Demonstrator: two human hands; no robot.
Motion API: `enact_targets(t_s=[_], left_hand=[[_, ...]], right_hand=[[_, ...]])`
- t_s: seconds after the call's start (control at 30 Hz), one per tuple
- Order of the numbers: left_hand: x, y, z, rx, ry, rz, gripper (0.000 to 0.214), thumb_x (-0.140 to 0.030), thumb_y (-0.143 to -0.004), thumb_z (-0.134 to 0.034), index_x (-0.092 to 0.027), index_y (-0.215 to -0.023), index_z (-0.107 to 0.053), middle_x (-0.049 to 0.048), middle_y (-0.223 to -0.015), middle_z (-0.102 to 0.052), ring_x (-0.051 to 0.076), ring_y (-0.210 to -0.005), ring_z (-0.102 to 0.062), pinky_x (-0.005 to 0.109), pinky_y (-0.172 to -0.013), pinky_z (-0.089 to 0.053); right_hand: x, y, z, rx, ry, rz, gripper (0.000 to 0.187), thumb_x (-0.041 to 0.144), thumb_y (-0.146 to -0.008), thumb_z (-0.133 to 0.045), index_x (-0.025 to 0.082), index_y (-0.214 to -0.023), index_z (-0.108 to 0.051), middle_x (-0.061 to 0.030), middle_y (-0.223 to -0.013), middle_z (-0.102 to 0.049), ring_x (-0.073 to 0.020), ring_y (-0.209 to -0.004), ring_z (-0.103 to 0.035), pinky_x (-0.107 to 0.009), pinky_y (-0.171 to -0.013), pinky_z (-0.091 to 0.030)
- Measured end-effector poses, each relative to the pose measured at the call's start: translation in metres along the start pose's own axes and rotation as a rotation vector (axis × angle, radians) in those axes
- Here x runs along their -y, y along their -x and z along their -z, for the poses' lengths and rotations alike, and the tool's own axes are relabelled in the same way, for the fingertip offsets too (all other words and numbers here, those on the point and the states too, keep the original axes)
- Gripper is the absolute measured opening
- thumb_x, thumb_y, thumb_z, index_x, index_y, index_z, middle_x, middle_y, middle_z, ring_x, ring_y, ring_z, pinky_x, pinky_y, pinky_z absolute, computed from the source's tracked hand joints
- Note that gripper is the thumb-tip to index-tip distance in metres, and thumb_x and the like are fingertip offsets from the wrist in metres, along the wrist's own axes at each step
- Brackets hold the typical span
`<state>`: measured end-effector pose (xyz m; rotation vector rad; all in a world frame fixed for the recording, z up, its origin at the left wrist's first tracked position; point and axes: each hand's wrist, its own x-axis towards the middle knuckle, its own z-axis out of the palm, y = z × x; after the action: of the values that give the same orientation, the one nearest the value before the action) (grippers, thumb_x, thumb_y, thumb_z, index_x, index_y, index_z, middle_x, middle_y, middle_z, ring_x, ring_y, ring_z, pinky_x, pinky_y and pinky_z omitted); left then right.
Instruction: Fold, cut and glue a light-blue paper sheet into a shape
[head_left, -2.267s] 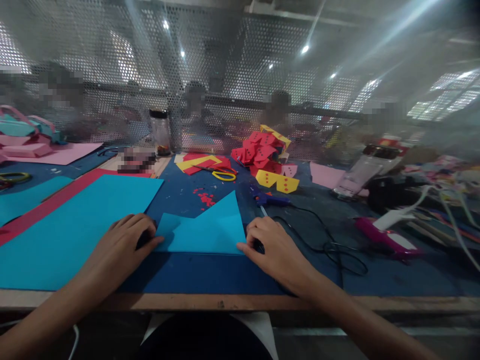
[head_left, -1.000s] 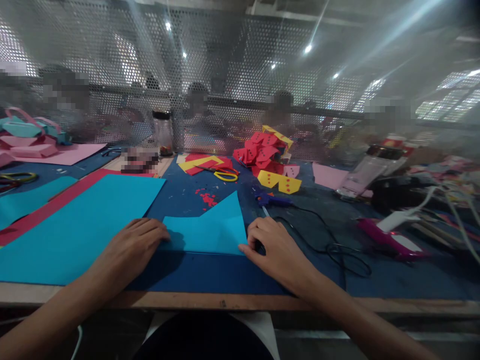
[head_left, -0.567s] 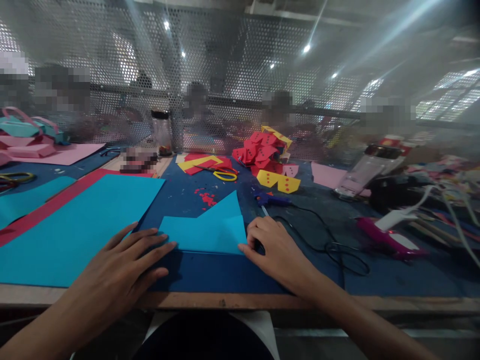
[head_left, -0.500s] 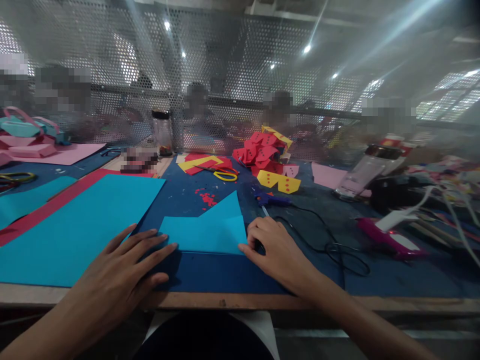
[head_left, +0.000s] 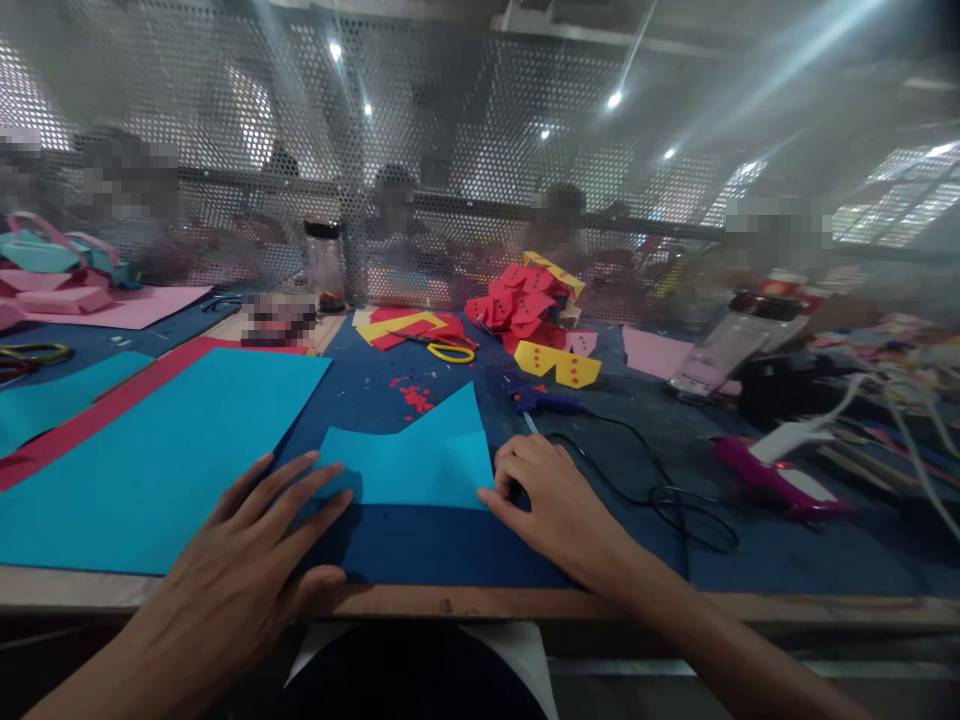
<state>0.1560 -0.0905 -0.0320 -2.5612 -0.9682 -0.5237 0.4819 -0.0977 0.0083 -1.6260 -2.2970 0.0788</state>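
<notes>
A cut piece of bright blue paper (head_left: pixel 420 465) with a tall peak on its right side lies in front of me. My left hand (head_left: pixel 270 530) is open, fingers spread, with its fingertips on the paper's left end. That end bows up a little. My right hand (head_left: pixel 544 490) is closed, its thumb and curled fingers pinching the paper's lower right corner. Beside my left hand lies a large blue sheet (head_left: pixel 157 460). Past my right hand is a blue glue gun (head_left: pixel 544 398) with a black cord.
Yellow-handled scissors (head_left: pixel 450 351) rest by red and yellow paper, behind red scraps (head_left: pixel 412 397). Farther back are a pile of red cut pieces (head_left: pixel 521 305) and a clear jar (head_left: pixel 327 268). A magenta tool (head_left: pixel 784 480) lies at right. Perforated metal screen (head_left: pixel 457 130) stands behind the table.
The left end of the blue paper piece has bowed upward slightly. My left hand has shifted a little, its thumb lower and nearer the table edge. The right hand stays put.
</notes>
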Motion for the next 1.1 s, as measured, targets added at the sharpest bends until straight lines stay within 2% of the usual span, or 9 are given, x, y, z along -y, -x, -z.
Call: enact_targets(t_s=[0.17, 0.33, 0.5, 0.7, 0.87, 1.1], left_hand=[[-0.01, -0.004, 0.0, 0.007, 0.014, -0.037, 0.059, -0.063, -0.093, -0.048, -0.018, -0.129, -0.06, 0.0076, -0.126, -0.067, 0.027, -0.12, -0.058, 0.046, -0.119, -0.016], [-0.016, -0.004, 0.002, 0.063, -0.008, -0.034, 0.063, -0.067, -0.093, -0.042, -0.026, -0.14, -0.052, 0.0107, -0.132, -0.063, 0.031, -0.122, -0.057, 0.055, -0.112, -0.028], [-0.018, -0.009, 0.008, 0.053, 0.024, -0.03, 0.067, -0.072, -0.09, -0.04, -0.025, -0.136, -0.055, 0.0119, -0.128, -0.064, 0.032, -0.118, -0.059, 0.056, -0.106, -0.036], [-0.023, -0.014, 0.005, -0.055, 0.015, -0.059, 0.059, -0.063, -0.091, -0.051, -0.019, -0.129, -0.06, 0.0094, -0.128, -0.065, 0.029, -0.122, -0.055, 0.047, -0.115, -0.027], [-0.026, -0.016, -0.001, 0.017, 0.033, -0.077, 0.063, -0.067, -0.091, -0.046, -0.02, -0.131, -0.058, 0.0086, -0.125, -0.067, 0.028, -0.118, -0.058, 0.048, -0.116, -0.025], [-0.026, -0.013, -0.007, 0.019, 0.003, -0.05, 0.061, -0.067, -0.091, -0.048, -0.024, -0.134, -0.058, 0.007, -0.127, -0.066, 0.028, -0.118, -0.057, 0.051, -0.116, -0.021]], right_hand=[[0.001, 0.001, 0.001, 0.002, 0.006, -0.006, 0.022, 0.027, -0.087, -0.068, 0.019, -0.072, -0.054, -0.0026, -0.09, -0.061, -0.0212, -0.089, -0.053, -0.037, -0.078, -0.035], [0.0, 0.002, 0.0, -0.004, 0.022, 0.0, 0.022, 0.027, -0.088, -0.067, 0.019, -0.072, -0.054, -0.0025, -0.09, -0.06, -0.0209, -0.088, -0.053, -0.036, -0.078, -0.035], [0.001, 0.002, 0.0, -0.011, 0.031, -0.006, 0.021, 0.026, -0.087, -0.067, 0.02, -0.073, -0.053, -0.0018, -0.089, -0.06, -0.0205, -0.087, -0.052, -0.036, -0.077, -0.035], [0.001, 0.005, -0.001, -0.041, -0.004, -0.049, 0.019, 0.025, -0.085, -0.07, 0.02, -0.08, -0.052, -0.0009, -0.088, -0.06, -0.0199, -0.084, -0.052, -0.037, -0.077, -0.036], [0.002, 0.006, -0.003, -0.101, 0.0, -0.008, 0.014, 0.023, -0.083, -0.071, 0.021, -0.085, -0.057, -0.0033, -0.095, -0.061, -0.0226, -0.092, -0.053, -0.039, -0.082, -0.037], [0.017, 0.003, -0.002, -0.186, -0.029, 0.099, 0.005, 0.017, -0.088, -0.063, 0.021, -0.087, -0.063, -0.0046, -0.099, -0.062, -0.0229, -0.099, -0.053, -0.04, -0.086, -0.036]])
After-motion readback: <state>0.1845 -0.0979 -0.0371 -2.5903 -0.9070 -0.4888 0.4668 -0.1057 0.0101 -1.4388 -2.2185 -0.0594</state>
